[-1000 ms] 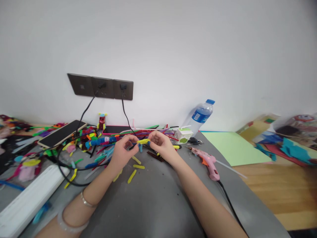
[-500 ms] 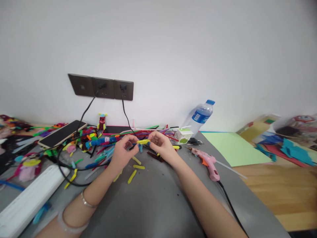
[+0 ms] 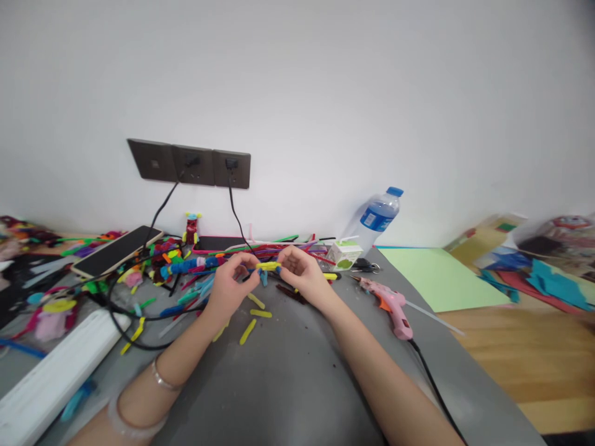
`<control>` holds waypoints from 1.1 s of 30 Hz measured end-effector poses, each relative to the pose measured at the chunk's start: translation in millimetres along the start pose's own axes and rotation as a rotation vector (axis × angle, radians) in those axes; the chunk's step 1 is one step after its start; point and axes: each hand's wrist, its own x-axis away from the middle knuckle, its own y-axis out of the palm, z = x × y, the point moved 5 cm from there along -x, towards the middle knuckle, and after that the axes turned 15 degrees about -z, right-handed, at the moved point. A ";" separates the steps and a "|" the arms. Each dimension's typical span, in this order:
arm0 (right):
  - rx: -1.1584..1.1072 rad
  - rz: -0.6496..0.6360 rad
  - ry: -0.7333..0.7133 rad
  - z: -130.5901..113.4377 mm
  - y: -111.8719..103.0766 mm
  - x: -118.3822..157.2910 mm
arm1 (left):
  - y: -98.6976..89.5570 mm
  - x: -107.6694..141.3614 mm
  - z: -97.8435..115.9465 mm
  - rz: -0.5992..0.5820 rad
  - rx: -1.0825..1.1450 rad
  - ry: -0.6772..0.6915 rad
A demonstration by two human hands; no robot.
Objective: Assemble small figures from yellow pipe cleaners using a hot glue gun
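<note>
Between my two hands is a short yellow piece of pipe cleaner (image 3: 268, 266), held level above the grey table. My left hand (image 3: 233, 280) pinches its left end between thumb and fingers. At the opposite end, my right hand (image 3: 303, 272) grips it the same way. A small light-blue bit (image 3: 264, 278) shows just below the yellow piece; whether it is joined on I cannot tell. Several cut yellow pipe cleaner pieces (image 3: 248, 331) lie on the table under my hands. A dark brown piece (image 3: 291, 293) rests below my right hand.
A pink glue gun (image 3: 390, 303) with its cord lies on the right, near green paper (image 3: 441, 279). A water bottle (image 3: 379, 217) and a small carton (image 3: 344, 253) stand by the wall. Leftward are a phone (image 3: 118, 249), a white power strip (image 3: 60, 378), cables and many coloured pipe cleaners.
The yellow piece has shifted very slightly between my fingertips and sits more level. Both hands stay in nearly the same place with the same pinch.
</note>
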 end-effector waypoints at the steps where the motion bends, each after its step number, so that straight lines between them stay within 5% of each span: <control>1: 0.007 0.002 -0.001 -0.4 0.1 0.1 | -0.2 0.0 0.5 0.003 0.000 -0.001; 33: 0.148 0.063 -0.041 -12.9 3.0 2.4 | -1.0 -0.6 -4.4 0.001 0.025 0.012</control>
